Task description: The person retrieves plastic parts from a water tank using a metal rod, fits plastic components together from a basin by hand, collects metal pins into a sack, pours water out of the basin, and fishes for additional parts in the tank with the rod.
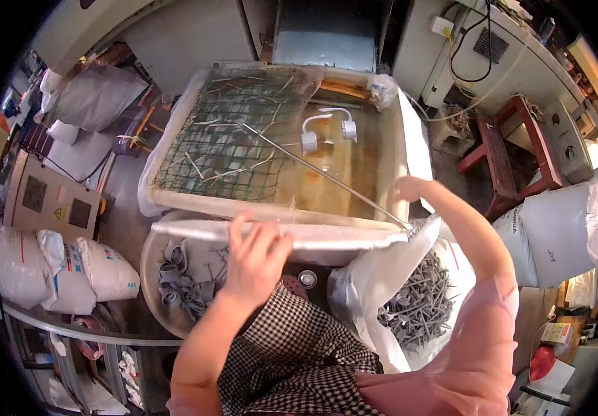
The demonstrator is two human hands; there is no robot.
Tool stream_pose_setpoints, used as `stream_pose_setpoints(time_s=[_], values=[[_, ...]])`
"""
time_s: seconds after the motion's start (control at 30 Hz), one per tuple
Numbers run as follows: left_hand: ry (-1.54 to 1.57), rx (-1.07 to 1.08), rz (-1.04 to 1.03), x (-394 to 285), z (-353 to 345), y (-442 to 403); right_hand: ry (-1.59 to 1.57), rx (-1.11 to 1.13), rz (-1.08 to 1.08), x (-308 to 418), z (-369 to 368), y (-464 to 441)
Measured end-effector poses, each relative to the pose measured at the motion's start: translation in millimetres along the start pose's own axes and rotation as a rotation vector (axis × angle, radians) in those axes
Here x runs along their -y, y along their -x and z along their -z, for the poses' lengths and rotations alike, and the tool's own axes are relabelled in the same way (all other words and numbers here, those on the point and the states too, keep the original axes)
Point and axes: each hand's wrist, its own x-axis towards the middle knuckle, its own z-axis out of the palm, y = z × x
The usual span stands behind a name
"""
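Fingertips of right hand turned away behind the knuckles, near the right edge of a pale rectangular tub; fingers bent, cannot tell whether they grip anything. Left hand over a long white strip along the tub's front edge; fingers spread and loosely bent, gripping nothing visible, contact with strip unclear.

2 white hooked pieces, each a curved arm ending in a short cylinder, appear within the tub's outline, right of middle, toward the back edge. Whether they float or sit higher: cannot tell. Tub floor stained amber-brown, blurred under liquid.

Slim silver metal rod slants from mid-tub to the front right corner. Far end hard to separate from pale twigs on a green wire grid, square-meshed, filling the tub's left part; underside murky.

Below the tub's front right corner, a crumpled white plastic sack, partly hidden by the pink sleeve, holds matt grey spiky sticks. Below its front left corner, a round container with grey curled scraps; left forearm hides its right side. Black-and-white checked cloth cut off by the bottom edge.
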Motion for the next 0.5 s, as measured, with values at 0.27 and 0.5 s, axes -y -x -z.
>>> stream_pose_setpoints(time_s=[0.27, 0.5], values=[[0.075, 0.014, 0.041, -6.3, 1.7, 15.5, 0.066, 0.320, -0.256, 19.2, -66.8, -79.0], [0.064, -0.003, 0.031, -8.3, -3.8, 8.2, 0.049, 0.375, -0.099, 3.8, -59.3, -52.3]])
